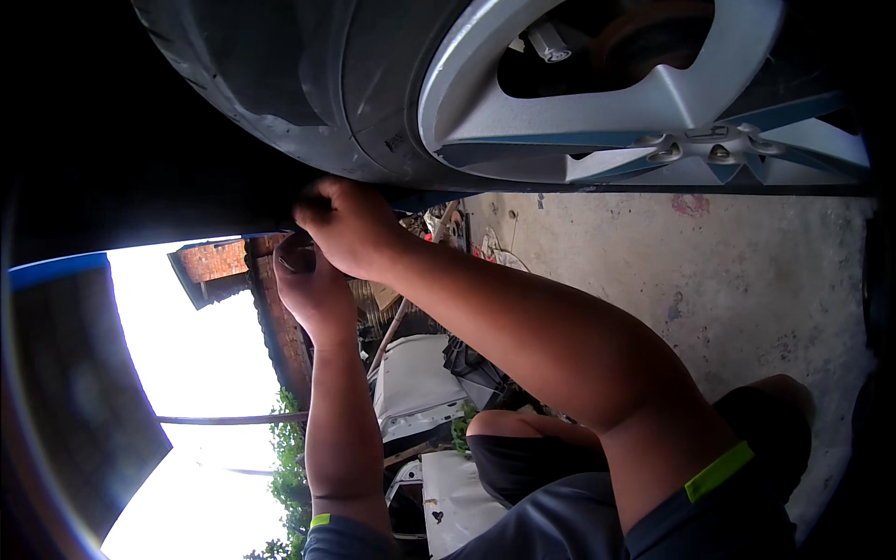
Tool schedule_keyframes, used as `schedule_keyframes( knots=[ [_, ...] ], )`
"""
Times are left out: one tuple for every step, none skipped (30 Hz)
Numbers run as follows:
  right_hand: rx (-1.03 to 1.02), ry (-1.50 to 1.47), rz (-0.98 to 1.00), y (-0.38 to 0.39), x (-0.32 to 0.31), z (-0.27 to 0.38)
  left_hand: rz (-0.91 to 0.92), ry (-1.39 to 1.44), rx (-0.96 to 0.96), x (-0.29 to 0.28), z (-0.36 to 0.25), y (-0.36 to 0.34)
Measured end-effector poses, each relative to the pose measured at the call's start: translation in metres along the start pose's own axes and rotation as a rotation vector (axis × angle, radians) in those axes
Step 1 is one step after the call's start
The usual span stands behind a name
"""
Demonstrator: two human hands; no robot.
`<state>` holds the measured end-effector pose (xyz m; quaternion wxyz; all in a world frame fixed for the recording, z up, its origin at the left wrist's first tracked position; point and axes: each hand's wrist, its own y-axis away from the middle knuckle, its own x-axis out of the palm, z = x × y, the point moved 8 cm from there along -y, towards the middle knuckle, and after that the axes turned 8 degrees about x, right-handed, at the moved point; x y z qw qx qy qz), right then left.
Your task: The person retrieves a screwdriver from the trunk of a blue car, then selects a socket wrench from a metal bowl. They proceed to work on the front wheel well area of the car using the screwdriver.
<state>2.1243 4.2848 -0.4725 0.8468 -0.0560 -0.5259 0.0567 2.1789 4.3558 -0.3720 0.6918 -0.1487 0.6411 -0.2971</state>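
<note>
At the dark edge of a wheel arch (187, 201), my two hands are close together beside a car tyre (308, 89). My right hand (350, 224) is the upper one, its fingers curled in and reaching the shadow next to the tyre's edge. Just below it, my left hand (317, 289) is closed too, with the thumb bent over the fingers. Whatever is between the fingers of either hand is lost in the dark. A silver spoked wheel rim (597, 121) fills the upper right.
Concrete floor (607, 243) with stains stretches to the right. Behind my arms lie white car panels (415, 378) and a heap of mixed scrap (443, 224). A brick building (213, 264) and green leaves (287, 457) show against bright sky. My bent knee (527, 429) is below.
</note>
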Motion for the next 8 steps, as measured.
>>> schedule_keyframes(
  knots=[
    [-0.014, -0.001, -0.003, 0.001, 0.002, 0.004, -0.007, 0.006, 0.026, -0.001, -0.001, -0.002],
    [-0.028, -0.001, -0.007, 0.002, 0.003, 0.008, -0.015, 0.012, 0.053, -0.002, 0.002, -0.003],
    [-0.044, 0.015, -0.015, 0.004, 0.003, 0.012, -0.022, 0.018, 0.080, -0.003, 0.002, -0.004],
    [-0.055, 0.037, -0.032, 0.003, 0.000, 0.010, -0.027, 0.009, 0.088, 0.001, 0.005, -0.005],
    [-0.066, 0.058, -0.049, 0.002, -0.002, 0.008, -0.032, -0.001, 0.097, 0.005, 0.006, -0.004],
    [-0.074, 0.046, -0.066, 0.001, -0.004, 0.007, -0.038, -0.011, 0.106, 0.008, 0.006, -0.005],
    [-0.082, 0.027, -0.078, 0.002, -0.004, 0.007, -0.033, -0.067, 0.080, 0.007, 0.008, -0.006],
    [-0.089, 0.008, -0.090, 0.004, -0.004, 0.008, -0.028, -0.123, 0.055, 0.005, 0.009, -0.007]
  ],
)
